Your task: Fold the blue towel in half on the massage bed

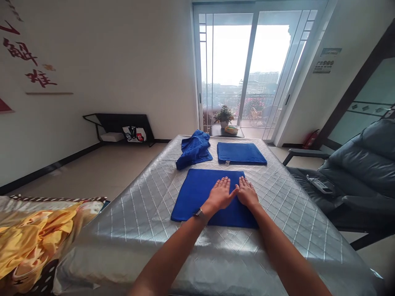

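A blue towel (pixel 194 197), spread as a flat rectangle, lies on the silver quilted cover (pixel 138 205) before me. My left hand (pixel 220 192) rests flat on it right of its middle, fingers stretched forward, a watch on the wrist. Beside it, my right hand (pixel 247 191) lies flat at the towel's right edge, with the two thumbs meeting or nearly so. Farther back on the right sits a neatly folded blue towel (pixel 240 153) with a small white tag. To its left is a crumpled blue cloth (pixel 196 149) in a loose heap.
A dark padded armchair (pixel 354 164) with a power strip (pixel 321 185) stands at the right. Yellow cloth (pixel 46 230) lies at lower left. Beyond the far edge, a small table (pixel 216 131) holds a potted plant (pixel 224 115) before sliding glass doors (pixel 228 61).
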{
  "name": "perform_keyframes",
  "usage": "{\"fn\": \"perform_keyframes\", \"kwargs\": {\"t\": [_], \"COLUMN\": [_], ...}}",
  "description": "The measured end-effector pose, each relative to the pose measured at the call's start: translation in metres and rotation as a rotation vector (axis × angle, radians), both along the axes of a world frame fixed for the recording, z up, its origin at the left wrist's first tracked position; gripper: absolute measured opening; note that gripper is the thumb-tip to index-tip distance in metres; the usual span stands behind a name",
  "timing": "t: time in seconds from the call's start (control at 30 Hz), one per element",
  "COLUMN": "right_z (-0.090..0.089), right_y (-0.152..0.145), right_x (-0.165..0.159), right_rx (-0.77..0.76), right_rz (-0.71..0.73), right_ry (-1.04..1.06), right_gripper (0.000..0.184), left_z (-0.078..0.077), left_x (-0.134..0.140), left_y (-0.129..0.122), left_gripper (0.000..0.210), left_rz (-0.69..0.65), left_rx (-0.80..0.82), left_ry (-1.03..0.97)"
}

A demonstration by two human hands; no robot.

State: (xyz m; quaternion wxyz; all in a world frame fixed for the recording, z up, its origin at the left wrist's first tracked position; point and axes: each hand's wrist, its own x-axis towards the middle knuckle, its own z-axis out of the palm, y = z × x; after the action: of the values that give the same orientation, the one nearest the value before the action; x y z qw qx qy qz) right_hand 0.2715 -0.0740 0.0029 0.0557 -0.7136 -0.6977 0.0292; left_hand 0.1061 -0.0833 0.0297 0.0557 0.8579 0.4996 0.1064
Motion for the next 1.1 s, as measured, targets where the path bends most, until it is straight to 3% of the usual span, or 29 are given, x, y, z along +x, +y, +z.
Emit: {"fn": "perform_keyframes", "kwargs": {"t": [0.1,0.17,0.27,0.5,0.6,0.87,1.1], "right_z": [-0.003,-0.002,0.001,0.007,0.007,0.013,0.023], "right_y": [-0.001,-0.001,-0.001,-0.002,-0.002,0.005,0.043], "right_x": [0.003,0.003,0.000,-0.003,-0.002,0.001,0.003], "right_rx": [0.001,0.004,-0.003,-0.029,-0.027,-0.094,-0.059], "right_rz": [0.026,0.025,0.002,-0.019,-0.024,-0.013,0.011], "right_ry": [-0.015,-0.004,0.027,0.047,0.027,-0.039,-0.013], "right_gripper": [0.064,0.064,0.065,0.066,0.065,0.065,0.065], "left_z": [-0.007,-0.014,-0.021,-0.025,-0.029,-0.035,-0.036], "left_x": [0.043,0.046,0.019,-0.106,-0.142,-0.149,-0.148], "left_y": [0.009,0.015,0.025,0.049,0.052,0.050,0.051], "left_gripper": [0.077,0.078,0.082,0.090,0.091,0.092,0.094], "left_rz": [-0.051,-0.001,0.077,0.350,0.426,0.422,0.429], "left_rx": [-0.011,-0.032,-0.049,-0.083,-0.061,-0.034,-0.010], "left_ry": [-0.034,-0.046,-0.034,0.037,0.055,0.051,0.033]}}
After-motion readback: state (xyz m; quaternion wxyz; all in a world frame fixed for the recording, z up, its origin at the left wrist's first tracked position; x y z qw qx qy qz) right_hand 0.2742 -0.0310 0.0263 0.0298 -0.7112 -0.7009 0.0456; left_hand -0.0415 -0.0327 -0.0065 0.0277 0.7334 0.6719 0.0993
